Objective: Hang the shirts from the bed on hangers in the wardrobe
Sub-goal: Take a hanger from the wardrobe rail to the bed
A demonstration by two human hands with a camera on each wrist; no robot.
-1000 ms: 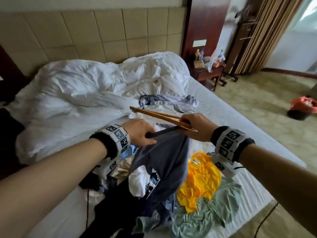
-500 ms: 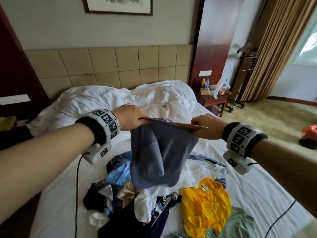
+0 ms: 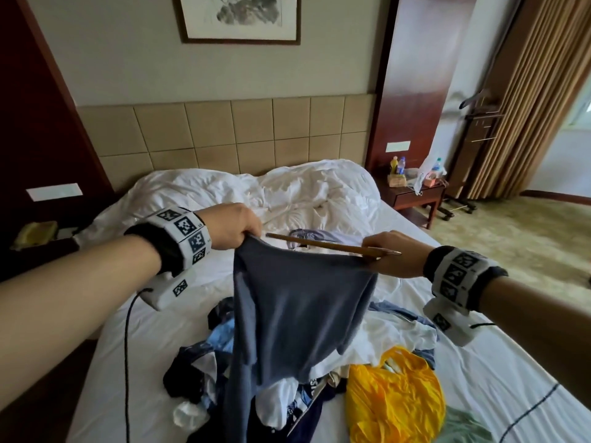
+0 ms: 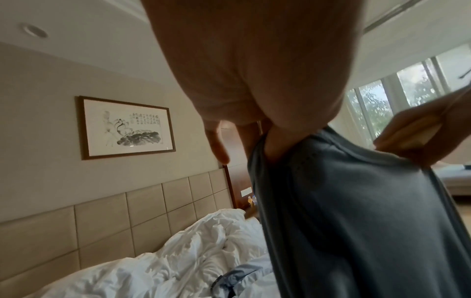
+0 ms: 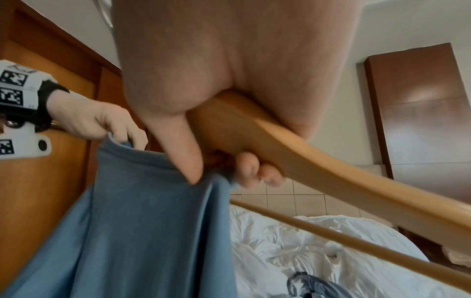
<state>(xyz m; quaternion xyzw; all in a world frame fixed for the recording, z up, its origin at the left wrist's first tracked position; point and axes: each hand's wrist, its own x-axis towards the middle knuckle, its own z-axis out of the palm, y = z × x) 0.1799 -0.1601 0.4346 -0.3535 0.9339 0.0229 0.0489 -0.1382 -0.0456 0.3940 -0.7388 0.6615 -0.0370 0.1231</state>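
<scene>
A grey-blue shirt (image 3: 300, 308) hangs stretched between my two hands above the bed. My left hand (image 3: 238, 227) pinches its top edge at the left; the left wrist view shows the fingers (image 4: 275, 147) tucked into the cloth (image 4: 356, 211). My right hand (image 3: 388, 251) grips a wooden hanger (image 3: 332, 246) and pinches the shirt's right edge with it. In the right wrist view the hanger (image 5: 318, 161) runs out from the palm while thumb and fingers (image 5: 183, 159) clamp the blue cloth (image 5: 142, 221). A heap of other shirts (image 3: 287, 378) lies on the bed below.
A yellow garment (image 3: 393, 398) and a pale green one (image 3: 463, 430) lie at the front right of the bed (image 3: 479, 362). A crumpled white duvet (image 3: 256, 193) fills the head end. A nightstand (image 3: 415, 193) with bottles stands at the right, by a valet stand (image 3: 476, 123) and curtains.
Both hands have lifted the shirt up off the heap and spread its top edge wider. My view has tilted up, showing the wall picture.
</scene>
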